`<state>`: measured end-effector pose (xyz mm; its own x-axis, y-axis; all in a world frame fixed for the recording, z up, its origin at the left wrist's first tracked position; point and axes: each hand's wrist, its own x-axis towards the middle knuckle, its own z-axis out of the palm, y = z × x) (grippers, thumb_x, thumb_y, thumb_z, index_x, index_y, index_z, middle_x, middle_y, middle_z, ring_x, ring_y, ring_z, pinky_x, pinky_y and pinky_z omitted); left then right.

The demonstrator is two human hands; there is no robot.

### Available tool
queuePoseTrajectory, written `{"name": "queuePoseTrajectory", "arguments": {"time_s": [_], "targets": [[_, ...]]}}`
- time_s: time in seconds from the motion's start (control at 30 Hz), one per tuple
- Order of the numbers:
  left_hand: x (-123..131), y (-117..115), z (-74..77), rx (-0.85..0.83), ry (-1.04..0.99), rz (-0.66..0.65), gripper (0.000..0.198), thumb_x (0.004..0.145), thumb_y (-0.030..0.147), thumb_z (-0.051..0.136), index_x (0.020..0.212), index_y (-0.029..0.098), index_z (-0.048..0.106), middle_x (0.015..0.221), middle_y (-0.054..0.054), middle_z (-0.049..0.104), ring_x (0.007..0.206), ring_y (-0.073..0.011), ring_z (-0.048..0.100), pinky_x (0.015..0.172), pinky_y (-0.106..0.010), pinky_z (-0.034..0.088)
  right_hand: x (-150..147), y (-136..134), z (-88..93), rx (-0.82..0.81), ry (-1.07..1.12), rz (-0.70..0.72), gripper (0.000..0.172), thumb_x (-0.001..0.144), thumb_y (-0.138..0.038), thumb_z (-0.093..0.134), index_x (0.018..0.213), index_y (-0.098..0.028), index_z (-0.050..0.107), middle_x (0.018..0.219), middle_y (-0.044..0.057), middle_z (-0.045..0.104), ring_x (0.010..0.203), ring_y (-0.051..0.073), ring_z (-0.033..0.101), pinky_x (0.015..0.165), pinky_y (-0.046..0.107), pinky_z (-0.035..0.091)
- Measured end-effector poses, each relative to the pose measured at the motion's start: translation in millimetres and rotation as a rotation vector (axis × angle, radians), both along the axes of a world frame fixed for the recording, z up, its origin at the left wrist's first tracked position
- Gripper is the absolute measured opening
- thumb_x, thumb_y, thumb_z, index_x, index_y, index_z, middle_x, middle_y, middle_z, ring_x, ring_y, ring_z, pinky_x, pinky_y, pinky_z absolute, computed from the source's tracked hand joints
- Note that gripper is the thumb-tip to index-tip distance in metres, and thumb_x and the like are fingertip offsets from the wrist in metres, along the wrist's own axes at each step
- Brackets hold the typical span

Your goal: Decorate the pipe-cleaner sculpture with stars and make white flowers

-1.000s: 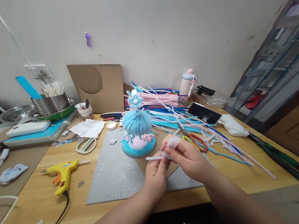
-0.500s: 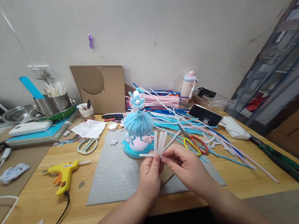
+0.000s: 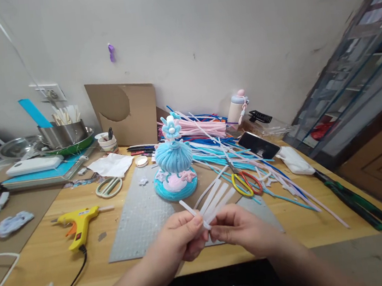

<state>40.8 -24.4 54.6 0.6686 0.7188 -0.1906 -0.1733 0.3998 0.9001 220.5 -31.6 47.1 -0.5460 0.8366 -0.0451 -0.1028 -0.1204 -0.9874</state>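
Here's the wooden table (image 3: 98,265) running right across, and on it the grey cutting mat (image 3: 136,224) takes the near middle. On the far side, right of centre, a loose pile of fuzzy stems (image 3: 206,129) sprawls in pink, white and blue, some ends trailing toward the near right. The blue figure (image 3: 174,159) stands upright at the far part of the mat, and its round base is in plain sight now; half a second ago the strips were partly covering it. Off to the left lies the yellow glue gun (image 3: 82,219), nobody touching it. And now the hands: they've dropped nearer, toward the mat's near edge. The left hand (image 3: 183,231) has thumb and fingers clamped on the gathered end of the white strips (image 3: 216,201); the right hand (image 3: 236,225) has curled fingertips against that same end, though I can't tell whether they pinch or merely touch. The fan, upright a moment ago, tips to the far right, one strip poking far left. For the work, that means the bundle holds together and its gathered end gets the attention. Just right of it lie the red-and-yellow scissors (image 3: 238,173), and left of the figure, a tiny pale flower (image 3: 143,181).
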Motion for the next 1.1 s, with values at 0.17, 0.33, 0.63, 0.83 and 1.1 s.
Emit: {"name": "queuePoseTrajectory", "arguments": {"time_s": [0.17, 0.33, 0.63, 0.83, 1.1], "targets": [[-18, 0, 31.7, 0.391, 0.415, -0.393, 0.039, 0.084, 0.049, 0.049, 0.068, 0.015, 0.058, 0.055, 0.004, 0.038, 0.050, -0.0083, 0.030, 0.048, -0.022, 0.022, 15, 25, 14.9, -0.271, -0.178, 0.317, 0.022, 0.068, -0.034, 0.067, 0.064, -0.014, 0.059, 0.055, -0.004, 0.052, 0.042, 0.004, 0.032, 0.041, 0.019, 0.021], [-12, 2, 19.9, 0.698, 0.798, -0.325, 0.034, 0.085, 0.044, 0.048, 0.065, 0.019, 0.060, 0.059, 0.002, 0.050, 0.056, -0.0127, 0.042, 0.054, -0.024, 0.026, 4, 18, 44.0, 0.180, -0.542, 0.306, 0.016, 0.076, -0.018, 0.051, 0.062, -0.015, 0.059, 0.056, -0.003, 0.052, 0.049, 0.007, 0.036, 0.047, 0.022, 0.024], [-12, 6, -2.5, 0.117, 0.471, -0.062, 0.037, 0.078, 0.052, 0.052, 0.068, 0.016, 0.053, 0.050, 0.008, 0.036, 0.044, -0.0072, 0.025, 0.044, -0.022, 0.018, -4, -33, 24.3, 0.945, -0.948, -0.152, 0.020, 0.090, -0.020, 0.044, 0.075, -0.018, 0.058, 0.070, 0.003, 0.062, 0.063, 0.015, 0.053, 0.056, 0.029, 0.029], [-13, 1, 0.2, -0.154, 0.199, -0.070, 0.039, 0.076, 0.055, 0.058, 0.073, 0.017, 0.051, 0.047, 0.011, 0.028, 0.039, -0.0039, 0.011, 0.038, -0.021, 0.006, -6, -32, 0.6, 0.837, -0.737, -0.246, 0.024, 0.091, -0.020, 0.043, 0.078, -0.017, 0.062, 0.067, 0.003, 0.060, 0.062, 0.014, 0.053, 0.058, 0.027, 0.033], [-26, 6, 8.4, 0.027, 0.268, -0.332, 0.042, 0.075, 0.057, 0.058, 0.069, 0.015, 0.058, 0.048, 0.007, 0.036, 0.041, -0.0054, 0.023, 0.041, -0.021, 0.014, -2, -3, -5.2, -0.023, -0.195, 0.115, 0.017, 0.075, -0.030, 0.061, 0.069, -0.015, 0.067, 0.060, -0.001, 0.060, 0.054, 0.011, 0.050, 0.052, 0.021, 0.037]]}}
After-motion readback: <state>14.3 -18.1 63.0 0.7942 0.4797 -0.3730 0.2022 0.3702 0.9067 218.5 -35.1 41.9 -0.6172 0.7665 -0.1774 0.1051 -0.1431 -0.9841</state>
